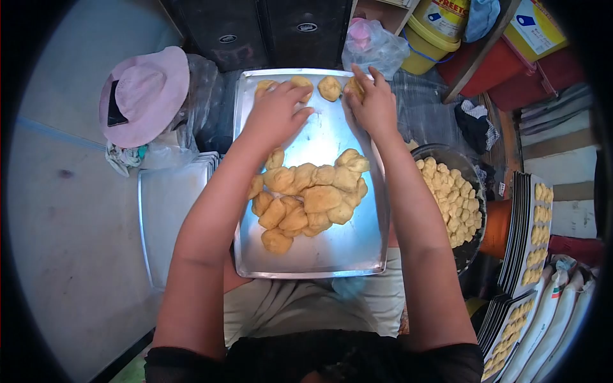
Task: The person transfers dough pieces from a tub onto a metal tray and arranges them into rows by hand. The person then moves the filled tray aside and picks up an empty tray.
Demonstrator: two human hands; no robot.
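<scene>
A metal tray [306,262] rests across my lap, with a heap of yellowish dough pieces [322,198] in its middle. Along the far edge is a row of round dough balls [329,89]. My left hand [278,110] lies over the balls at the far left, fingers stretched out and thumb apart, partly hiding them. At the far right corner, my right hand [373,105] touches another dough ball [354,87] from the side. Its fingers are spread, with two reaching past the ball toward the rim.
At right stands a dark round basin [471,255] full of dough pieces, beside stacked trays [520,236] bearing rows of small dough pieces. More trays [169,223] lie at left, below a pink hat [144,96]. Yellow buckets [431,38] and a plastic bag [377,54] stand behind.
</scene>
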